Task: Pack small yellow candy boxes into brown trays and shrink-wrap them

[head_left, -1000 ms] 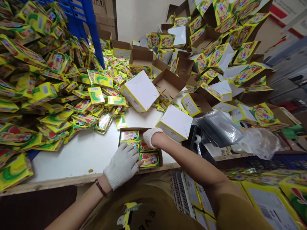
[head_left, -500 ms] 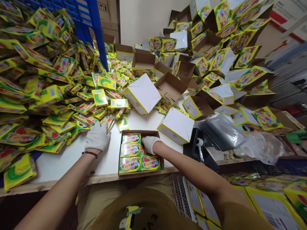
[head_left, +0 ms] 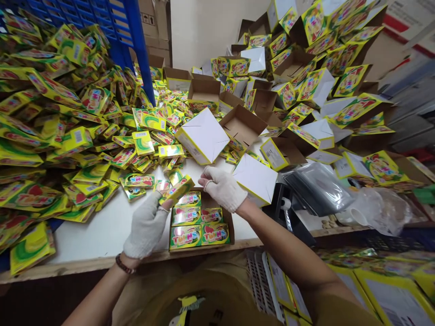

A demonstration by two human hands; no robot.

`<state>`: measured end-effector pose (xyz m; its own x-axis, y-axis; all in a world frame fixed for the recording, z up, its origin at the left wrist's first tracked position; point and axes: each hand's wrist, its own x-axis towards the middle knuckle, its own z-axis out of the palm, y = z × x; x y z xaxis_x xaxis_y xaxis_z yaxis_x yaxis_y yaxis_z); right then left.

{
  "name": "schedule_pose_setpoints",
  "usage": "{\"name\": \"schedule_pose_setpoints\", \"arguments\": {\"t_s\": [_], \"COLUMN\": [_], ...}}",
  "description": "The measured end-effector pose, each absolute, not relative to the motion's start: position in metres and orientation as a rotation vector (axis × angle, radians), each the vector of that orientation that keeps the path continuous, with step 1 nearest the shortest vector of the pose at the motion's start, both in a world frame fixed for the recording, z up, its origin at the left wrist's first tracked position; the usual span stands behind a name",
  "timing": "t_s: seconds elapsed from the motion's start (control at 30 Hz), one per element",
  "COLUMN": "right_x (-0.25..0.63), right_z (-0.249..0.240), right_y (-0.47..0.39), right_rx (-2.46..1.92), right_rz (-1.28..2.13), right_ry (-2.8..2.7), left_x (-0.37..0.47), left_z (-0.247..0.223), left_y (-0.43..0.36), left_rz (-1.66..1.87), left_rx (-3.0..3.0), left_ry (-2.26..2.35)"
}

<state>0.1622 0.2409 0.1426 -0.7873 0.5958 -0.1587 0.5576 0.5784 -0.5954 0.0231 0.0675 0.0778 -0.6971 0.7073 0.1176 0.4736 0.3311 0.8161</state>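
My left hand (head_left: 146, 222), in a white fingerless glove, grips a small yellow-green candy box (head_left: 177, 190) held tilted above the table. Close to its far end is my right hand (head_left: 224, 188), also gloved, with its fingers loosely bent, slightly apart and nothing visible in them. Below both hands an open cardboard display box (head_left: 232, 228) holds several small boxes marked TWINS (head_left: 185, 236) in two columns. The far right corner of the display box shows bare cardboard, partly hidden by my right hand.
A large heap of loose small boxes (head_left: 78, 140) covers the left side, against a blue plastic crate (head_left: 141, 50). Empty display boxes (head_left: 243, 124) pile up behind and right. A black tape dispenser (head_left: 288, 217) and clear plastic sheets (head_left: 319, 188) lie at right.
My left hand has come from the heap toward the display box with a small candy box in it. My right hand has lifted out of the display box, up and away.
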Motion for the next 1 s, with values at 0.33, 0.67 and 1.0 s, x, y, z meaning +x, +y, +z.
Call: {"name": "schedule_pose_setpoints", "arguments": {"t_s": [0.33,0.67,1.0], "right_x": [0.188,0.193,0.188], "right_z": [0.136,0.128,0.088], "right_y": [0.227,0.244,0.254], "right_rx": [-1.021,-1.299,-1.066], "right_rz": [1.068,0.366,0.294], "right_ry": [-2.798,-3.335,-3.272], "left_x": [0.079,0.083,0.079], "left_z": [0.06,0.048,0.052], "left_y": [0.091,0.087,0.1], "left_rz": [1.266,0.096,0.376], "left_rx": [1.867,2.147,2.117], "left_ry": [2.202,2.368,2.384]}}
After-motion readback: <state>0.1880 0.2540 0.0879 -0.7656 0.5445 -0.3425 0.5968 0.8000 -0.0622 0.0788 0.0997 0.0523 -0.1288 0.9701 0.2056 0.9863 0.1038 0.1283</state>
